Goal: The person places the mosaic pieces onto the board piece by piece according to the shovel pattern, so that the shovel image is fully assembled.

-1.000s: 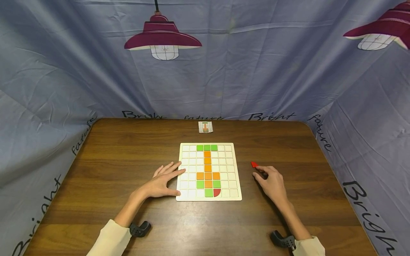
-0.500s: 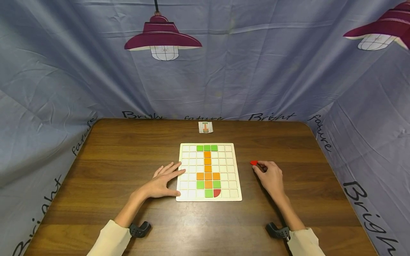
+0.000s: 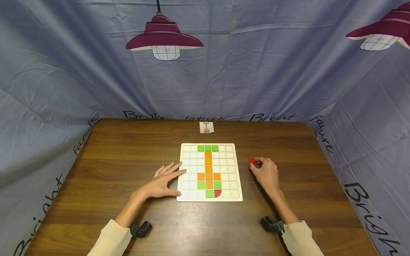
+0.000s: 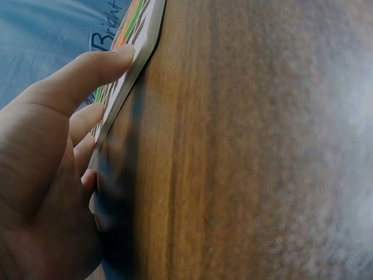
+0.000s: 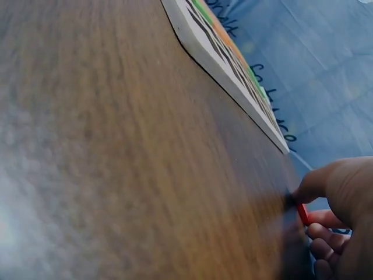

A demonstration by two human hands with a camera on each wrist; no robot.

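Note:
A white gridded board (image 3: pixel 189 155) lies on the table, set with green, orange and red tiles. In its bottom row a red quarter-round tile (image 3: pixel 217 193) sits beside a green tile (image 3: pixel 209 193). My left hand (image 3: pixel 161 185) has its fingers spread and rests on the board's left edge, the thumb near the lower corner. Right of the board, my right hand (image 3: pixel 266 173) pinches a red tile (image 3: pixel 252 160) between thumb and forefinger. The right wrist view shows this red tile (image 5: pixel 303 214) edge-on; its full outline is partly hidden by the fingers.
A small card (image 3: pixel 206 127) printed with a coloured grid pattern lies behind the board near the far edge. The brown wooden table (image 3: pixel 128 142) is enclosed by a blue-grey curtain (image 3: pixel 256 78) at the back and sides.
My right hand has moved left and slightly away from me, with the red tile turning and shifting in its fingertips. The left hand and the board stay in place.

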